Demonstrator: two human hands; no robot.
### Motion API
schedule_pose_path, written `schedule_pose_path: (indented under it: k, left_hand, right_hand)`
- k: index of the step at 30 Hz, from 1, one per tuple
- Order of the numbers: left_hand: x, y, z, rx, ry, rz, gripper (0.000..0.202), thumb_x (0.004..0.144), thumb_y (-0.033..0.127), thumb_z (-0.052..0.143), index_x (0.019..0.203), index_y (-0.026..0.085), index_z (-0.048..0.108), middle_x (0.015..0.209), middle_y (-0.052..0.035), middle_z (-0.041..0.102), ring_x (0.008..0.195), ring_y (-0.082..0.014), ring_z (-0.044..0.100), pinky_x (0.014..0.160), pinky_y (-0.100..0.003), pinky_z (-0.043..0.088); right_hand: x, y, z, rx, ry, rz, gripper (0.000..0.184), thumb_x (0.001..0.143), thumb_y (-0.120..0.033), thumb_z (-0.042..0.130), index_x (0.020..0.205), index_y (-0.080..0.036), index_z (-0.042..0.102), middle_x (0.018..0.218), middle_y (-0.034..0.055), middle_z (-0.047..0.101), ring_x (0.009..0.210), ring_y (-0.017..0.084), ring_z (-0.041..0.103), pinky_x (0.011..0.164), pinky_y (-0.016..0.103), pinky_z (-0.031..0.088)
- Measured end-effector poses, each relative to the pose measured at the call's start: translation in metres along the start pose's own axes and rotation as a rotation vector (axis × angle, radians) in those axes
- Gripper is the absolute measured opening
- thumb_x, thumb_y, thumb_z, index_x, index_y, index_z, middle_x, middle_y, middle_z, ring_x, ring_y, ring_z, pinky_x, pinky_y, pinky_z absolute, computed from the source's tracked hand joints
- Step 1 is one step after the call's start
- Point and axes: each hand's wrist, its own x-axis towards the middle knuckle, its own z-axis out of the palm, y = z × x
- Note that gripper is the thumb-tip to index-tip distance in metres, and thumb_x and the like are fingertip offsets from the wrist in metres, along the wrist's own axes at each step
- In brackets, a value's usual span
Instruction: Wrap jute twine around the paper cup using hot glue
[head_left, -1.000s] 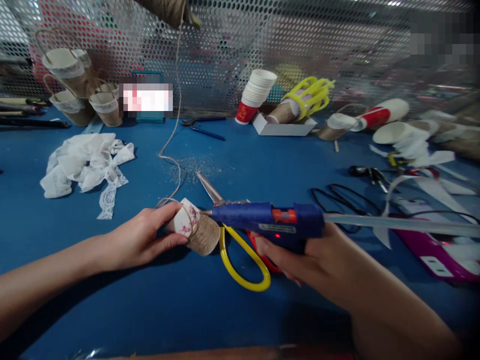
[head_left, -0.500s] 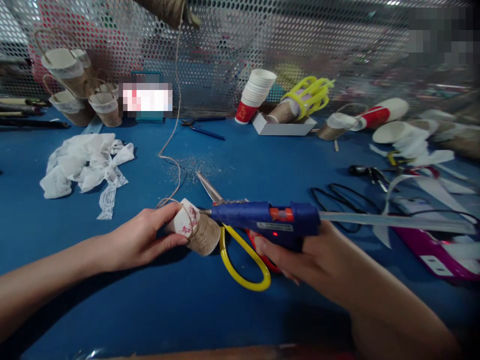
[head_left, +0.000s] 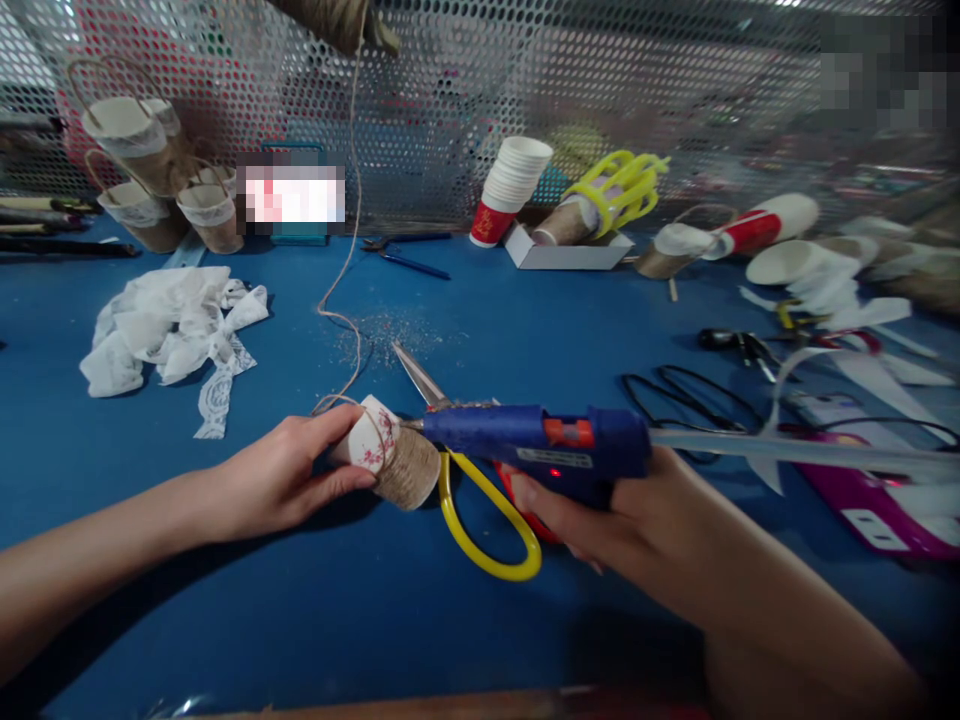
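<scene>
My left hand (head_left: 296,470) is closed around the rim end of a paper cup (head_left: 370,440), white with a pinkish-red blossom print. The cup lies tilted on its side, its other half wrapped in brown twine (head_left: 409,475). A strand of this twine runs up from the cup past the back of the table. In my right hand (head_left: 592,510) is a blue hot glue gun (head_left: 487,432) with a red light lit and a clear glue stick (head_left: 750,443) out of its back. Its nozzle is at the twine's edge on the cup. Scissors (head_left: 487,515) with yellow and red handles lie beneath the gun.
White lace (head_left: 169,325) lies at left, below several twine-wrapped cups with handles (head_left: 142,215). Blue-handled pliers (head_left: 412,262), stacked paper cups (head_left: 510,195) and a small white box (head_left: 570,255) stand along the perforated metal screen (head_left: 442,100). Black cord (head_left: 675,385) and a magenta object (head_left: 840,490) are at right.
The glue gun has shifted very slightly to the right, its nozzle still at the cup. The left hand and the cup have hardly moved.
</scene>
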Motion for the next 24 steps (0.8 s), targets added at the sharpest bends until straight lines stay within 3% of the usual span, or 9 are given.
schedule_pose_path:
  k: [4, 10, 16, 24]
  left_hand:
    - [0.0, 0.001, -0.001, 0.011, 0.002, -0.001, 0.014, 0.083, 0.024, 0.045, 0.092, 0.014, 0.048, 0.077, -0.0028, 0.056, 0.063, -0.012, 0.051, 0.057, -0.023, 0.039]
    - [0.001, 0.001, -0.001, -0.008, -0.012, -0.027, 0.017, 0.083, 0.025, 0.046, 0.096, 0.013, 0.048, 0.081, -0.0034, 0.056, 0.066, -0.0125, 0.052, 0.059, -0.023, 0.041]
    - [0.002, 0.002, -0.001, -0.03, 0.018, -0.003, 0.017, 0.083, 0.024, 0.047, 0.095, 0.013, 0.049, 0.08, -0.0028, 0.056, 0.065, -0.012, 0.052, 0.059, -0.022, 0.041]
    - [0.002, 0.0, -0.001, -0.005, 0.008, 0.004, 0.018, 0.083, 0.024, 0.045, 0.096, 0.012, 0.05, 0.079, -0.0032, 0.056, 0.065, -0.0124, 0.05, 0.059, -0.023, 0.04]
  right_hand:
    - [0.0, -0.002, -0.001, -0.041, -0.06, -0.035, 0.028, 0.083, -0.032, 0.041, 0.066, -0.018, 0.058, 0.042, -0.0018, 0.048, 0.036, 0.01, 0.043, 0.036, 0.023, 0.034]
    - [-0.004, -0.004, 0.0, -0.093, -0.038, -0.1, 0.024, 0.08, -0.025, 0.043, 0.067, -0.019, 0.062, 0.042, -0.0023, 0.048, 0.036, 0.01, 0.045, 0.037, 0.023, 0.036]
    - [-0.013, 0.002, 0.007, -0.133, 0.029, -0.072, 0.023, 0.078, -0.033, 0.046, 0.082, -0.019, 0.064, 0.074, 0.0058, 0.065, 0.063, 0.017, 0.061, 0.057, 0.028, 0.05]
    - [-0.022, 0.007, 0.018, -0.208, 0.181, -0.032, 0.037, 0.075, -0.045, 0.047, 0.102, -0.023, 0.06, 0.094, 0.0099, 0.064, 0.08, 0.024, 0.062, 0.069, 0.036, 0.053]
